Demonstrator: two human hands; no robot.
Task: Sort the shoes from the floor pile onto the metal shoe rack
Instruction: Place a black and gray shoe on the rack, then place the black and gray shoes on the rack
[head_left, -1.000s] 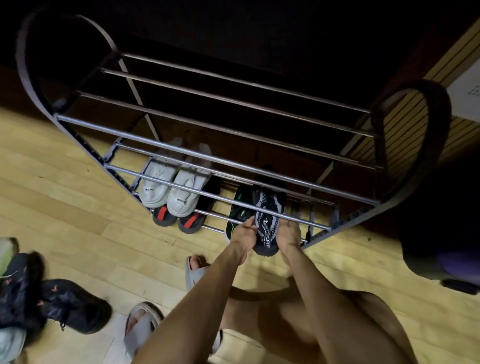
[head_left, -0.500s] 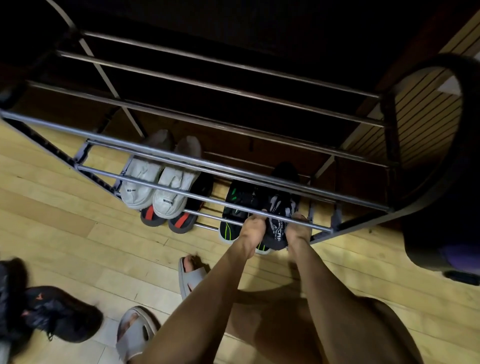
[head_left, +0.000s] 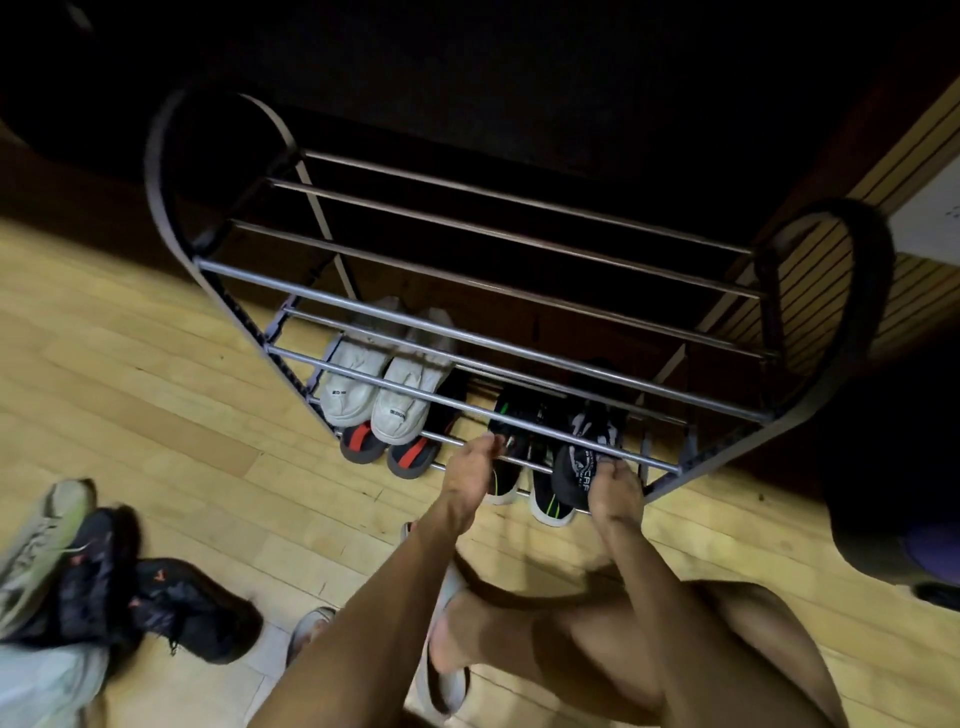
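Left hand (head_left: 470, 475) has let go of the black shoe (head_left: 584, 457), fingers loosely curled, empty. Right hand (head_left: 615, 491) still grips its heel; shoe sits further in on the rack's (head_left: 467, 332) lower rails.

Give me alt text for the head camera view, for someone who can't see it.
Both hands reach into a metal shoe rack: the right hand grips a black patterned shoe at a low front bar, the left hand beside it. White sneakers already sit on the rack; dark shoes wait on the wooden floor.
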